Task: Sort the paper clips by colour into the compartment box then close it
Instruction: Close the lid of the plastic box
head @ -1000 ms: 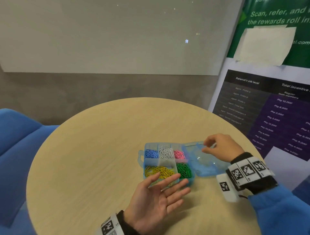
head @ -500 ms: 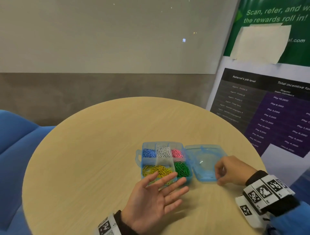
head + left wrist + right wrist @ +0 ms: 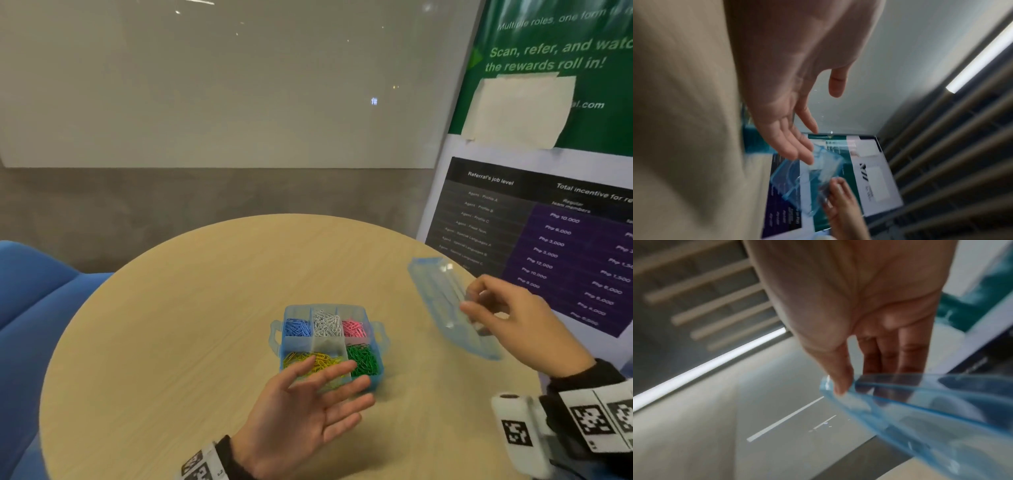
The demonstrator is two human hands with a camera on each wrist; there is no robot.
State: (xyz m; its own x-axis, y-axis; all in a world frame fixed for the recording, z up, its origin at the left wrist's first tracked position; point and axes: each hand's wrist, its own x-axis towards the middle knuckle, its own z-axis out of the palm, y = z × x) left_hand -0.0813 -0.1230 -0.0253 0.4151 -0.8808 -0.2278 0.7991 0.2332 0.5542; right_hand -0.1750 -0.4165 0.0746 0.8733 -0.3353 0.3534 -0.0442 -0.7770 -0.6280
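A clear blue compartment box [image 3: 377, 368] stands uncovered on the round table, with blue clips [image 3: 297, 327], white clips [image 3: 327, 323], pink clips [image 3: 354, 328], yellow clips [image 3: 313, 361] and green clips [image 3: 363, 359] in separate compartments. Its lid [image 3: 442, 301] is apart from it, tilted in the air to the right. My right hand [image 3: 469, 303] pinches the lid's edge, thumb on one face and fingers behind [image 3: 863, 384]; the lid [image 3: 920, 415] is blurred there. My left hand [image 3: 332, 383] lies palm up with fingers spread at the box's near edge, over the yellow compartment, holding nothing [image 3: 818, 129].
The wooden table [image 3: 188, 308] is bare around the box. A blue chair [image 3: 30, 301] stands at the left. A poster board [image 3: 565, 240] leans close behind the table's right edge, just behind the lifted lid.
The lid, flat on the table beside the box before, has been lifted up and away to the right by my right hand. My left hand has stayed put.
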